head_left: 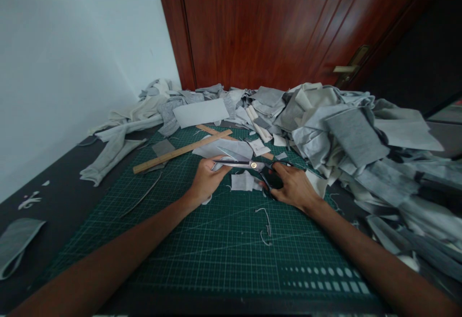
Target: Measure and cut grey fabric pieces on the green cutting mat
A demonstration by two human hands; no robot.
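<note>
Forearms: bare, nearest to the camera, entering from seven o'clock and from five o'clock.
Cutting mat: green with a pale grid, spread flat on the dark table; printed at five o'clock with rows of white circles and squares.
Left hand: at seven o'clock, close to the middle of the view, pinching with thumb and fingers a small grey fabric piece.
Right hand: at four o'clock, bent with its fingers around the black handles of the scissors.
Scissors: near the middle, pointing toward nine o'clock, with blades parted beside the fabric piece; perhaps around it, but not easy to judge in this blur.
Loose pieces: a pale rectangle just at six o'clock from the scissors, and a grey panel lying at eleven o'clock from them.
Wooden ruler: slanting at nine o'clock, crossing a second wooden strip.
Pale thread: curled on the mat at five o'clock.
Fabric heap: grey and cream, piled loosely from three o'clock round to eleven.
Folded cloth: grey, at eight o'clock on the table.
Door: reddish-brown, at twelve o'clock, behind the heap.
</note>
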